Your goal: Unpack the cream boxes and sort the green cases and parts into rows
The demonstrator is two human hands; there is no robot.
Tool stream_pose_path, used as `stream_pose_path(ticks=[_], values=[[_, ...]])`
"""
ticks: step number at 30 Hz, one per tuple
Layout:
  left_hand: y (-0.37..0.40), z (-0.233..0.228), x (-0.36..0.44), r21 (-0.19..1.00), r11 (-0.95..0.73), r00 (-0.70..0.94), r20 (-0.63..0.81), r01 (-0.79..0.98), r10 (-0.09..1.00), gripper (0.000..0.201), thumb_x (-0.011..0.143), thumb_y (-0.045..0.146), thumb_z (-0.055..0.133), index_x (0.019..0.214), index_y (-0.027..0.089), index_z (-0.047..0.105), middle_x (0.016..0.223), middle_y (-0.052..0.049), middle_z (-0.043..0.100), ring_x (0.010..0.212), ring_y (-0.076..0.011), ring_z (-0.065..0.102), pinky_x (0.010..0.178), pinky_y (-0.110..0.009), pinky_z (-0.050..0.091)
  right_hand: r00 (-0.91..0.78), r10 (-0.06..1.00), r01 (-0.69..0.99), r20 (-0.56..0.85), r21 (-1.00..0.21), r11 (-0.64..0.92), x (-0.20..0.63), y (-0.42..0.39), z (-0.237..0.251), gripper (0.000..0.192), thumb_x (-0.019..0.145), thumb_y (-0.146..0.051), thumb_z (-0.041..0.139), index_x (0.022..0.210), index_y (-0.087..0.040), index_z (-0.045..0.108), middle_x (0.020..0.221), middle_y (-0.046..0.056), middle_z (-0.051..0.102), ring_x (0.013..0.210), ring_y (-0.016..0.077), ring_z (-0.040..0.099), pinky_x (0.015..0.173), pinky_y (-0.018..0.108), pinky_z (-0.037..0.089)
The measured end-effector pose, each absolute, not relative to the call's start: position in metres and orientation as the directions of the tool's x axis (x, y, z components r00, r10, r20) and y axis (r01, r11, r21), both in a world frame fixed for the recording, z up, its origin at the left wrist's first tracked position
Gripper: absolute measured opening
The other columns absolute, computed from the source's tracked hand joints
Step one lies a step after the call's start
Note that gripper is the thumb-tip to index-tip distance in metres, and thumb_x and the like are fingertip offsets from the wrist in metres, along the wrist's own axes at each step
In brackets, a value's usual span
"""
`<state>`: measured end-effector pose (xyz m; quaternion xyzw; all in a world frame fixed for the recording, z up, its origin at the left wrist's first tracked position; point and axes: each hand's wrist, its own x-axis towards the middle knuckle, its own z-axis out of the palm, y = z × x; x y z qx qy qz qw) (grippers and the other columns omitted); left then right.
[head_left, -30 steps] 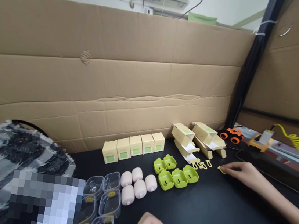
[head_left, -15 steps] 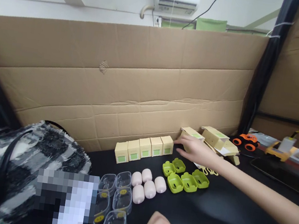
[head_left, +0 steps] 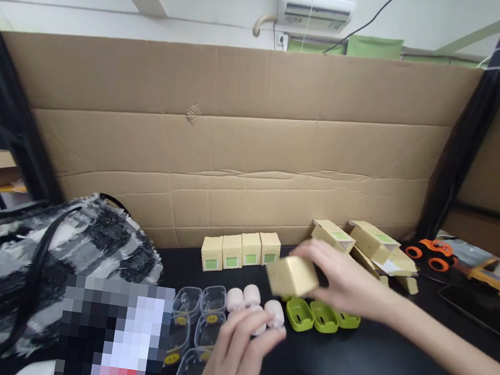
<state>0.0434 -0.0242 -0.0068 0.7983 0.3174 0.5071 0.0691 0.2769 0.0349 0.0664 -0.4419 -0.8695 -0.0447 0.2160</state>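
Evidently, the right hand point(head_left: 334, 279) is gripping a small cream-yellow cardboard box point(head_left: 293, 275), its fingers bending only as far as the box's width allows. The box is tilting in that grip, just nearer than the right end of a row of 4 cream boxes with green labels point(head_left: 244, 249). It is probably weighing little; the card is looking stiff at the edges but likely to dent across its flat faces, so pinching 2 opposite sides close to a corner seems safest. Whether anything is sitting inside, I cannot tell.

Meanwhile the left hand point(head_left: 233, 359) is reaching over the near side of the black bench point(head_left: 369, 365), fingers spreading and thumb standing apart, with nothing showing in it. It is hiding some of the pale pink rounded pieces point(head_left: 274, 313) and part of the clear plastic containers point(head_left: 214, 298) on the left. Shallow lime-green plastic trays point(head_left: 323, 318) are crowding the space near the held box, which is partly covering them. Farther right, 2 opened cream cartons point(head_left: 372, 242) are lying beyond the right hand, and a tan cardboard panel point(head_left: 251, 113) is closing off the far side.
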Motion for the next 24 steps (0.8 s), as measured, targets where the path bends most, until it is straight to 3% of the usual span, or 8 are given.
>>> stream_pose_path(ticks=[3,6,9,12,15,19,22,24], values=[[-0.015,-0.011,0.044,0.440,-0.780,0.343,0.721,0.444,0.602,0.095,0.074,0.026,0.075,0.149,0.029,0.018,0.143,-0.014,0.049,0.128,-0.0356,0.048,0.103,-0.048,0.042,-0.572,0.696,0.669,0.434,-0.244,0.702,0.259,-0.002,0.047,0.044,0.075,-0.024,0.075,0.111,-0.021,0.049,0.105,0.006,0.061,0.094,0.0196,0.060,0.079,0.029,0.052],[-0.011,-0.011,0.043,0.388,-0.805,0.491,0.646,0.449,0.585,0.100,0.080,0.017,0.067,0.150,0.030,-0.004,0.146,-0.014,0.045,0.128,-0.0338,0.049,0.099,-0.048,0.048,-0.562,0.626,0.605,0.541,-0.247,0.757,0.248,-0.016,0.024,0.042,0.085,-0.023,0.065,0.121,-0.022,0.043,0.113,0.008,0.061,0.101,0.0207,0.060,0.084,0.032,0.052],[-0.011,-0.005,0.039,0.361,-0.819,0.507,0.652,0.446,0.564,0.092,0.081,0.012,0.060,0.150,0.029,0.002,0.142,-0.012,0.050,0.126,-0.0327,0.051,0.100,-0.048,0.048,-0.534,0.523,0.651,0.664,-0.071,0.756,0.248,-0.016,0.011,0.037,0.095,-0.031,0.052,0.127,-0.018,0.041,0.116,0.013,0.061,0.105,0.0228,0.060,0.085,0.035,0.053],[-0.011,0.001,0.035,0.469,-0.729,0.402,0.619,0.499,0.674,0.092,0.078,0.019,0.065,0.149,0.032,0.007,0.135,-0.012,0.057,0.119,-0.0345,0.057,0.096,-0.054,0.050,-0.482,0.330,0.669,0.811,0.098,0.736,0.250,-0.019,0.015,0.028,0.095,-0.035,0.053,0.113,-0.015,0.049,0.098,0.012,0.067,0.097,0.0231,0.063,0.083,0.035,0.053],[-0.009,0.005,0.031,0.518,-0.683,0.390,0.568,0.515,0.725,0.083,0.072,0.017,0.067,0.143,0.032,0.026,0.126,-0.011,0.060,0.115,-0.0337,0.059,0.091,-0.053,0.053,-0.572,0.229,0.501,0.788,0.114,0.858,0.249,-0.031,0.033,0.015,0.095,-0.034,0.053,0.098,-0.019,0.052,0.079,0.004,0.067,0.085,0.0183,0.067,0.082,0.029,0.053],[-0.004,0.009,0.030,0.374,-0.850,0.520,0.675,0.371,0.524,0.055,0.070,0.007,0.064,0.117,0.025,0.043,0.112,-0.009,0.061,0.107,-0.0244,0.063,0.087,-0.038,0.057,-0.651,0.301,0.386,0.697,-0.038,0.922,0.248,-0.042,0.051,0.013,0.100,-0.026,0.040,0.104,-0.020,0.051,0.095,0.005,0.071,0.082,0.0116,0.069,0.076,0.018,0.053],[0.000,0.012,0.030,0.119,-0.942,0.562,0.776,0.314,0.286,0.045,0.075,0.004,0.057,0.114,0.017,0.040,0.118,-0.018,0.060,0.116,-0.0246,0.058,0.094,-0.039,0.054,-0.724,0.296,0.403,0.623,0.033,0.915,0.248,-0.039,0.048,0.022,0.096,-0.021,0.042,0.114,-0.017,0.053,0.108,0.007,0.071,0.081,0.0141,0.068,0.075,0.024,0.052],[0.001,0.013,0.030,-0.043,-0.928,0.617,0.758,0.371,0.212,0.033,0.076,0.000,0.051,0.105,0.015,0.046,0.116,-0.019,0.062,0.118,-0.0264,0.057,0.096,-0.042,0.053,-0.734,0.314,0.433,0.602,0.059,0.899,0.247,-0.036,0.041,0.029,0.092,-0.024,0.044,0.117,-0.014,0.054,0.103,0.008,0.072,0.076,0.0168,0.068,0.070,0.028,0.052]])
